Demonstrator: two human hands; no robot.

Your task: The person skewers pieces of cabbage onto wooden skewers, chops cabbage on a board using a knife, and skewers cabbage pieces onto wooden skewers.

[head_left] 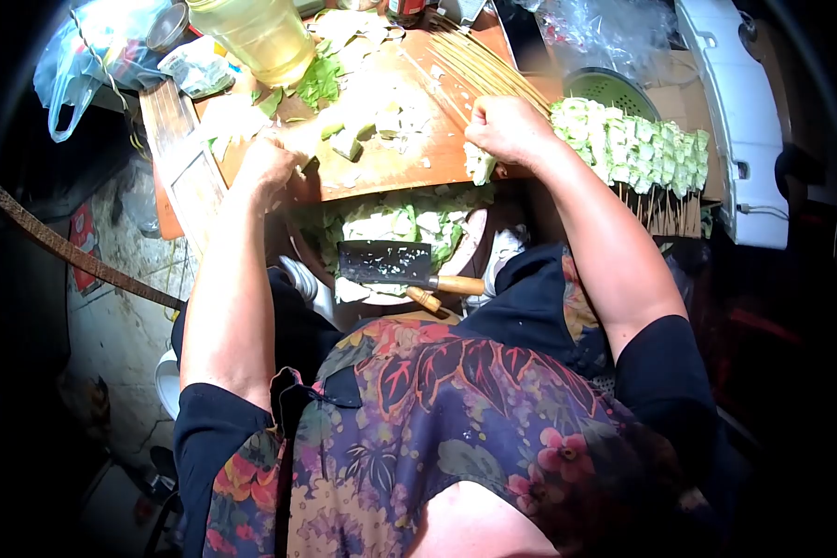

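My left hand [268, 169] is closed at the left front edge of the wooden board [381, 172]; a small dark green bit shows by its fingertips, and what it grips is unclear. My right hand [511, 130] is curled into a fist at the board's right front, with pale green cabbage pieces [480, 164] showing beneath it. Bamboo skewers [493, 65] lie in a bundle just behind that fist. Beside my right wrist, rows of skewered cabbage [632, 149] are stacked with their sticks pointing down. Loose green vegetable chunks [347, 142] lie between my hands.
Below the board, a cleaver [386, 262] rests across a basin of cut cabbage [418, 221], with another wooden handle [425, 299] beside it. A yellowish plastic jug [256, 37] stands at the back left. A green colander [609, 90] and white foam box [735, 121] are at right.
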